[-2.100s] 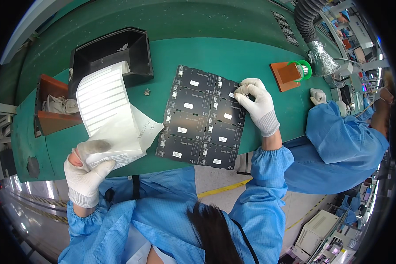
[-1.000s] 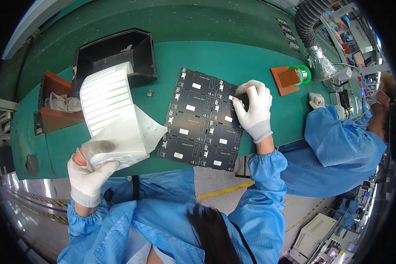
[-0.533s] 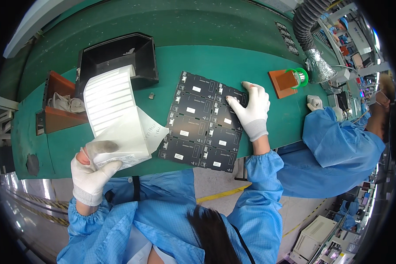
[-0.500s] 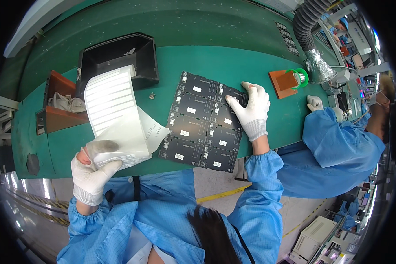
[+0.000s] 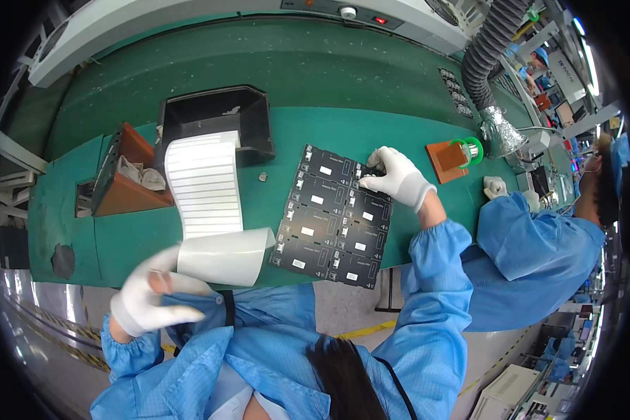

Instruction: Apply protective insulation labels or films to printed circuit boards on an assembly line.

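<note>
A black panel of several circuit boards lies on the green bench mat, with small white labels on most of its boards. My right hand, in a white glove, grips its upper right corner, thumb on the surface and fingers curled at the edge. The board under that hand is partly hidden. Left of the panel is a sheet of white label strips, its near end curled over with the pale backing facing up. Slightly blurred, my gloved left hand stands open beside that curl, fingers apart and holding nothing.
A black bin sits behind the labels, and a brown open box with cloth is at left. At right are a brown block with a green-rimmed reel, a ribbed duct and a seated co-worker's blue sleeve.
My left hand has let go of the label sheet and opened. The sheet's near end now curls on the mat. My right hand's fingers have drawn in at the panel's corner. The view has shifted.
</note>
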Tool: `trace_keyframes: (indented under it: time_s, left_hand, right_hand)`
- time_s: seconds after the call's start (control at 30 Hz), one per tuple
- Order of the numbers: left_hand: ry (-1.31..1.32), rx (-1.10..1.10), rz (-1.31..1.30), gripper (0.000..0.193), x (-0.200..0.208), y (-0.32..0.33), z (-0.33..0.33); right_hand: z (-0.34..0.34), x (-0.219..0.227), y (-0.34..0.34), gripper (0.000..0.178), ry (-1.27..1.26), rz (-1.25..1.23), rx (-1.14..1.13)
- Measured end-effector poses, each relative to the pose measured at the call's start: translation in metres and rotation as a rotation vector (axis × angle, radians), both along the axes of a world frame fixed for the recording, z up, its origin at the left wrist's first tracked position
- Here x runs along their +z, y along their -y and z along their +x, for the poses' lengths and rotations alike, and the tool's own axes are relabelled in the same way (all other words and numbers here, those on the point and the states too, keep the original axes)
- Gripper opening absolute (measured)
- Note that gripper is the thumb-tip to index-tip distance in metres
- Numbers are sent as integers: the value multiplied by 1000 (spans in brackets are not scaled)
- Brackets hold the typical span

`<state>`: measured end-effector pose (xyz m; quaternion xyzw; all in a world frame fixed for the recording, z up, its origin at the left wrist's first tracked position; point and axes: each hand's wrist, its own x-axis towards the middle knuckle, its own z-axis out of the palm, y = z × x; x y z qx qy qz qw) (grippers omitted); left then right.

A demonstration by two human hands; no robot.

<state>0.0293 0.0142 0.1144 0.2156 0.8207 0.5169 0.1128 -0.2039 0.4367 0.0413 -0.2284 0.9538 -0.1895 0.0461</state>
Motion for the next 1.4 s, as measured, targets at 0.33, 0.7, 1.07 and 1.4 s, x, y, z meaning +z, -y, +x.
trace_keyframes:
  time_s: [0.33,0.7,1.07,1.4]
  left_hand:
    - [-190,418,286,54,39,-30,-28]
    - [204,15,441,25,57,-137,-98]
    - [168,284,681,26,47,-142,-95]
    - [348,372,571,31,35,-134,-92]
  right_hand:
    - [59,132,14,18,243,-306,236]
    - [135,184,29,23,-237,-153,217]
    - [16,144,30,13,-1034,233,140]
    - [-127,2,55,24,-1015,503,-106]
